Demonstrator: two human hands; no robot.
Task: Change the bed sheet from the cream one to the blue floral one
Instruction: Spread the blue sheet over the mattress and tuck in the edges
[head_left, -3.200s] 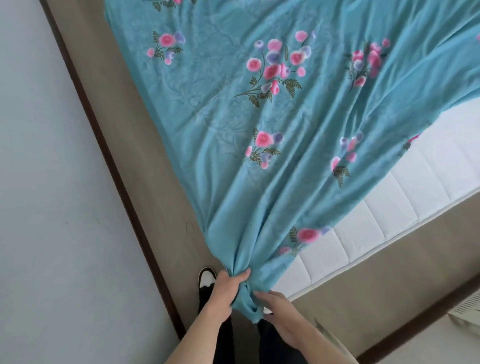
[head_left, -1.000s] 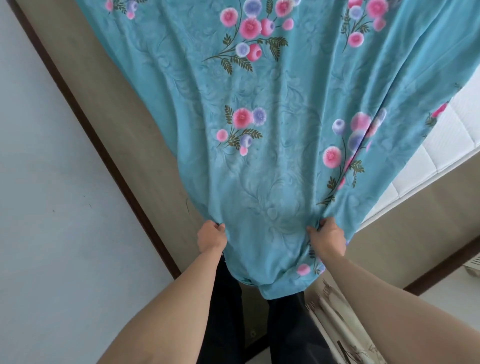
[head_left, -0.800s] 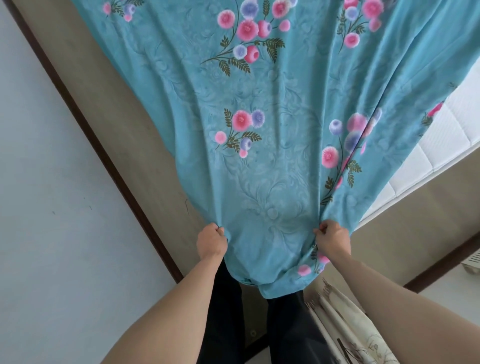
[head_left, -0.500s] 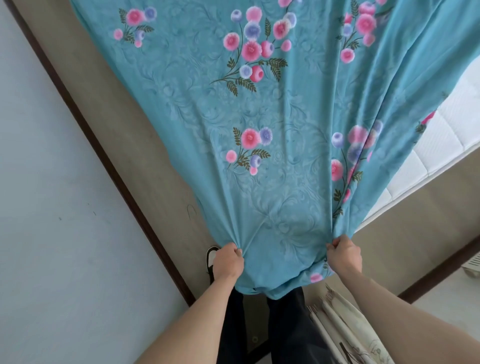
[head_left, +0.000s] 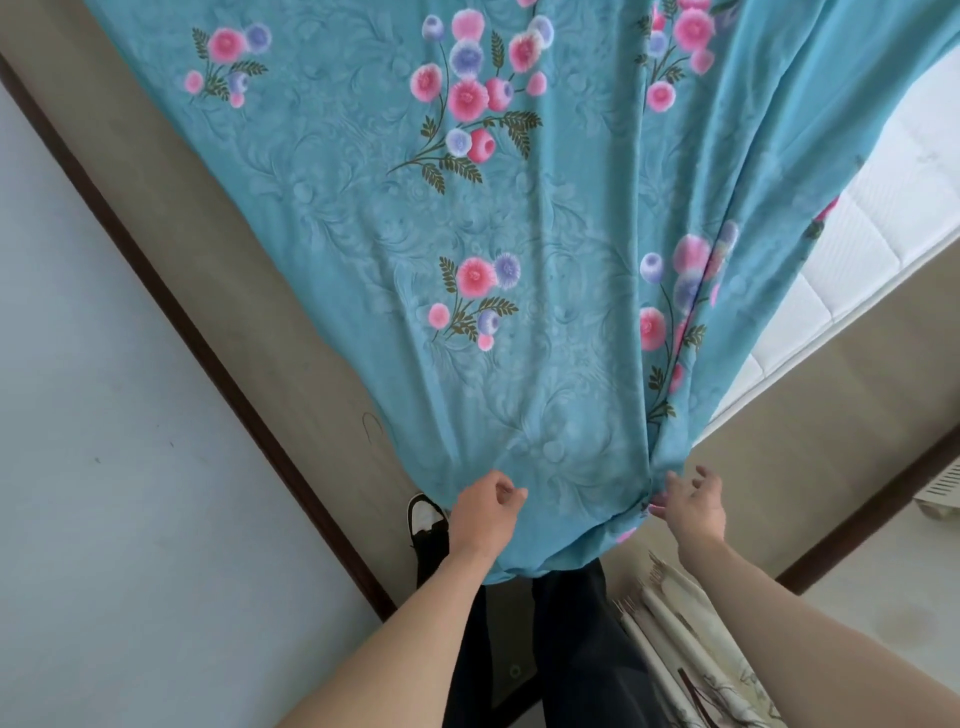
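Blue floral sheet (head_left: 519, 234): spread ahead of both hands, near edge drooping between them, likely placed for squaring over the mattress (head_left: 883, 223).
Left hand (head_left: 485, 512): loosely curled at the edge; grip unclear.
Right hand (head_left: 691, 501): fingers spread, holding nothing, touching a bunched fold.
Cream sheet (head_left: 696, 649): heaped below the right forearm.
Shoe (head_left: 426, 519): beside the left hand, under the hem.

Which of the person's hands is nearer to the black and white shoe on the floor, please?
The left. The left hand is just right of the shoe, almost beside it in the picture. The right hand is well off on the far side of the blue sheet's hanging end.
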